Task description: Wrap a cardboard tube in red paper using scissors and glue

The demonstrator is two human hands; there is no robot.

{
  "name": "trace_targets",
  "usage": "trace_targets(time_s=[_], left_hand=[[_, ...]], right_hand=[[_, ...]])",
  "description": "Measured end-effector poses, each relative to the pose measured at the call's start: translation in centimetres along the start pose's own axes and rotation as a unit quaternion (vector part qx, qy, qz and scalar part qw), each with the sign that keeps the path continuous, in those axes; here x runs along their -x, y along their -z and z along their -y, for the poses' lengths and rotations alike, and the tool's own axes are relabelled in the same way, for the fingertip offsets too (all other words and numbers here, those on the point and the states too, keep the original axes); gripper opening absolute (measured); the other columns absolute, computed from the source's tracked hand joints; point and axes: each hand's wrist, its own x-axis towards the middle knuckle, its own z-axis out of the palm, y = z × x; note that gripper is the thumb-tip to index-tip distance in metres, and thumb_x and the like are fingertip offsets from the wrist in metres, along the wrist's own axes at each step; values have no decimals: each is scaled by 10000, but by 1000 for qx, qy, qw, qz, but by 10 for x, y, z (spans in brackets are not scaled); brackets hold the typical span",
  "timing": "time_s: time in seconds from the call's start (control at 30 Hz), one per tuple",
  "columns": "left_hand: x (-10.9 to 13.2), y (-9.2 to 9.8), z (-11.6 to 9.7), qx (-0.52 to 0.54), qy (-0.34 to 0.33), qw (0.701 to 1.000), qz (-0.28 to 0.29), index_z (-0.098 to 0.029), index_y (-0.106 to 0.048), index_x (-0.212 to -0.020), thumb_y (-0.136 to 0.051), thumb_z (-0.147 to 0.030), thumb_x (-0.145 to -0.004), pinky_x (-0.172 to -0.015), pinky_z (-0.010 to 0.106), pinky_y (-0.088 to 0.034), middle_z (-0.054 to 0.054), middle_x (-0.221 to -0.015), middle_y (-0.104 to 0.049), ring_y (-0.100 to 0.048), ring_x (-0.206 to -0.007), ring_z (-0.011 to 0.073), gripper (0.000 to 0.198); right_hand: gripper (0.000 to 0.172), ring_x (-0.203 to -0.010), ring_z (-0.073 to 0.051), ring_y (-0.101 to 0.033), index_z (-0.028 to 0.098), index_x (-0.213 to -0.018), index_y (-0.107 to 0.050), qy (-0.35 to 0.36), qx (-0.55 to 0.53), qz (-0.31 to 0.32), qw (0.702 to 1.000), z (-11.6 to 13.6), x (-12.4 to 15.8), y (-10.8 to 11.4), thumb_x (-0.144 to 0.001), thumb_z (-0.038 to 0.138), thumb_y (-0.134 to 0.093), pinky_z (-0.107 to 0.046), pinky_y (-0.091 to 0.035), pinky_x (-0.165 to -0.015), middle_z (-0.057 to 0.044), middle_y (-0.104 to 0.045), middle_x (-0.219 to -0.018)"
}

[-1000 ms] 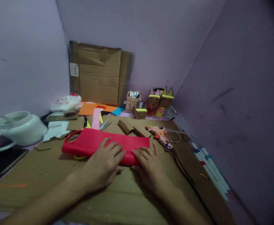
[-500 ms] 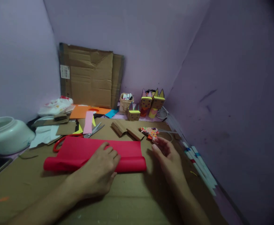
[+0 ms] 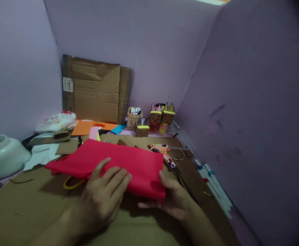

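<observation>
A folded sheet of red paper [image 3: 129, 160] lies slanted in front of me, its right end raised off the cardboard. My left hand [image 3: 105, 191] rests palm down across its near side, fingers stretched over the top; the thumb is hidden. At the right end my right hand [image 3: 176, 198] grips the sheet, thumb on the upper face and fingers beneath. Under the paper's left part shows a yellow scissor handle [image 3: 72, 184]. Just past the right end lies a flower-patterned glue gun [image 3: 165, 153] with a dark cord.
Brown cardboard [image 3: 18, 208] covers the table. At left stands a white ceramic pot [image 3: 8, 157] near paper scraps. Cardboard animal figures [image 3: 156, 116] and a pen holder [image 3: 134, 119] stand at the back. White sticks [image 3: 213, 188] lie along the right wall.
The red paper, rolled along its near edge before, now looks folded flatter and tilted. My right hand has moved in from beside it and taken hold of its right end. The view has shifted slightly.
</observation>
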Motion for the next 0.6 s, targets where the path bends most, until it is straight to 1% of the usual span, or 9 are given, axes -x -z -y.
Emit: trace_targets(time_s=[0.13, 0.23, 0.3, 0.33, 0.37, 0.43, 0.47, 0.53, 0.6], left_hand=[[17, -1, -16, 12, 19, 1000, -17, -203, -515, -1263, -443, -2, -745, -1063, 599, -255, 125, -1150, -670, -551, -1082, 284, 560], [29, -5, -23, 95, 107, 987, -67, -326, -545, -1211, -512, -67, -774, -988, 534, -397, 72, -1074, -688, -584, -1024, 269, 509], [29, -11, -24, 238, 228, 942, -62, -329, -612, -1070, -601, -176, -783, -815, 434, -520, 54, -950, -694, -628, -887, 251, 326], [26, -14, -23, 336, 307, 890, -36, -301, -630, -1015, -633, -269, -779, -696, 381, -544, 56, -888, -688, -638, -798, 238, 238], [21, -18, -22, 441, 388, 809, 8, -263, -637, -984, -658, -372, -759, -589, 338, -536, 62, -830, -679, -633, -708, 222, 250], [10, -23, -18, 604, 515, 606, 53, -194, -624, -991, -675, -520, -708, -481, 284, -486, 65, -762, -658, -605, -615, 192, 435], [4, -24, -16, 651, 545, 526, 51, -172, -618, -987, -700, -530, -684, -489, 272, -480, 63, -756, -651, -603, -628, 186, 476], [-5, -23, -12, 683, 576, 449, 2, -161, -622, -932, -769, -469, -637, -523, 259, -479, 48, -759, -647, -615, -681, 187, 451], [-8, -22, -10, 674, 595, 435, -43, -163, -634, -843, -821, -378, -586, -542, 260, -489, 35, -763, -656, -627, -709, 192, 384]], right_hand=[[608, -1042, -309, -629, 160, -1128, -607, 104, 102, -34, 989, 1, -1, -13, -569, 316, -789, -452, -541, -835, -111, -675, -1144], [594, -1037, -339, -624, 183, -1083, -634, 209, 253, -167, 930, 2, -2, -17, -531, 312, -813, -466, -526, -874, -103, -690, -1096], [591, -993, -348, -640, 186, -1099, -631, 236, 321, -244, 884, -3, -3, -16, -556, 345, -805, -478, -522, -882, -105, -707, -1017], [599, -972, -346, -648, 189, -1133, -617, 242, 340, -258, 871, -7, -4, -15, -587, 367, -788, -483, -524, -882, -105, -710, -991], [618, -968, -340, -652, 195, -1184, -590, 249, 356, -254, 864, -13, -6, -14, -622, 382, -768, -481, -526, -885, -107, -707, -996], [671, -1012, -318, -643, 219, -1289, -505, 267, 382, -223, 856, -27, -9, -11, -679, 385, -730, -462, -531, -898, -110, -676, -1104], [704, -1055, -308, -627, 226, -1326, -460, 274, 397, -203, 852, -33, -10, -10, -691, 374, -723, -453, -523, -918, -111, -645, -1177], [761, -1127, -296, -591, 224, -1365, -401, 280, 425, -160, 846, -43, -13, -10, -692, 362, -729, -446, -490, -970, -116, -591, -1270], [787, -1155, -292, -576, 225, -1377, -382, 271, 421, -115, 858, -48, -16, -11, -692, 382, -735, -445, -469, -993, -124, -583, -1283]])
